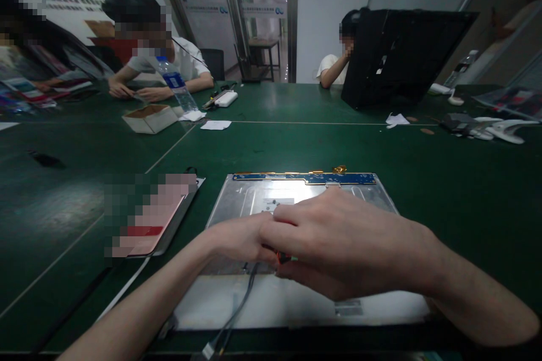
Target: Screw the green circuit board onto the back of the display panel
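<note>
A flat metal-backed panel [220, 197] lies on the green table, with a blue circuit strip [275, 179] along its far edge. Over its middle, my left hand [249, 237] and my right hand [339, 242] meet, touching each other. The fingers of both are bent and pressed together. A small red-and-green piece [284, 258] shows beneath my right hand's fingers; the rest of it is hidden. Dark thin wires [243, 302] run from below my left hand to a white connector [207, 351] at the near edge.
A phone-like pink device [156, 225] with a white cable lies left of the panel. Farther off are an open white box [150, 118], a tilted water bottle [175, 84], a large black panel [406, 56] and a white-handled tool [499, 128]. Several people sit around the table [275, 146].
</note>
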A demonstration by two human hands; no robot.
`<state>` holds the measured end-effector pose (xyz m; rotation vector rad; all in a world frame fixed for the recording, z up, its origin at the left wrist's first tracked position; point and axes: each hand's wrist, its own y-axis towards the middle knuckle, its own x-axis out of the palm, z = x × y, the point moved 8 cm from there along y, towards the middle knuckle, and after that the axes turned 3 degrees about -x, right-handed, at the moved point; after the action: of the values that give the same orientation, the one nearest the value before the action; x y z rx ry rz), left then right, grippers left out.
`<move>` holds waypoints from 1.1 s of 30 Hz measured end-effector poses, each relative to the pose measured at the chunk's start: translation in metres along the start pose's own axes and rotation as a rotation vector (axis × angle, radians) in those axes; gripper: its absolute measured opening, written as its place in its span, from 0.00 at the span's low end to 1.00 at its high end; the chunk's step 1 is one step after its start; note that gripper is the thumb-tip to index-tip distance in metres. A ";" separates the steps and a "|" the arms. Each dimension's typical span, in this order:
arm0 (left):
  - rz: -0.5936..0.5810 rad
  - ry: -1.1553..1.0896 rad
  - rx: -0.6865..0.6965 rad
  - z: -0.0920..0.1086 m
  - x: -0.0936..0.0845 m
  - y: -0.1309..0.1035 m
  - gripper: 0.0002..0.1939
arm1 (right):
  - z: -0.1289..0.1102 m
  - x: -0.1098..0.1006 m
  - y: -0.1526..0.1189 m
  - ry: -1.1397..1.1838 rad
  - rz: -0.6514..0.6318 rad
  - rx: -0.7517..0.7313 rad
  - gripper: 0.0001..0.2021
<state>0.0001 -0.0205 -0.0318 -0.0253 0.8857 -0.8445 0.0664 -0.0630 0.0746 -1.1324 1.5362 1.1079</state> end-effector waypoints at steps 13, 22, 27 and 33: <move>-0.037 -0.020 -0.006 -0.005 0.006 0.002 0.07 | 0.001 0.001 0.000 -0.018 -0.008 0.020 0.08; -0.073 -0.084 0.047 -0.004 0.009 0.000 0.07 | -0.002 -0.001 -0.002 0.016 0.017 -0.022 0.11; -0.073 -0.048 0.016 -0.005 0.008 0.002 0.05 | 0.001 0.000 0.000 0.002 0.007 0.012 0.08; -0.090 -0.036 0.032 -0.005 0.009 0.002 0.07 | 0.002 0.001 -0.001 0.000 -0.019 0.025 0.08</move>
<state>0.0012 -0.0235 -0.0417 -0.0522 0.8419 -0.9394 0.0675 -0.0616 0.0735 -1.1279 1.5319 1.0731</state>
